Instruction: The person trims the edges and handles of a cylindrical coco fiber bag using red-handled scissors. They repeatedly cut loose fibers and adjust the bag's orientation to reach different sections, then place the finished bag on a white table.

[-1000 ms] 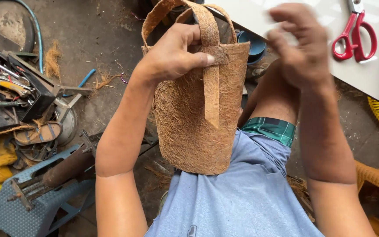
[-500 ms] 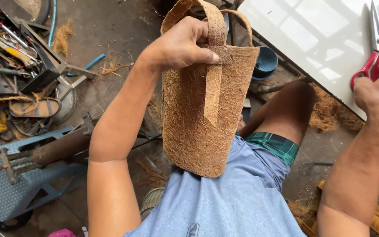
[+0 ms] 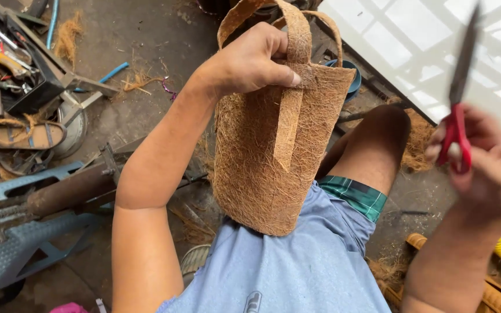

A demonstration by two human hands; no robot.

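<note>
Coir fibre bag (image 3: 273, 156), brown and rough, hangs upright in the middle of the view, its long axis running top to bottom, the base resting near the person's blue shirt (image 3: 285, 272) and lap. Its looped handles (image 3: 297, 35) stand above the mouth, and one loose strap end (image 3: 288, 130) lies flat down the front face, pointing toward the base. The left hand (image 3: 250, 64) is closed tight on the rim, thumb pressing the strap's top against the bag wall. The right hand (image 3: 482, 162) is well apart to the right, fingers curled shut round the red handles of a pair of scissors (image 3: 459, 110), blades pointing up and blurred; whether they are parted cannot be told. So the strap lies to the left of the scissors, with the left hand already on it.
</note>
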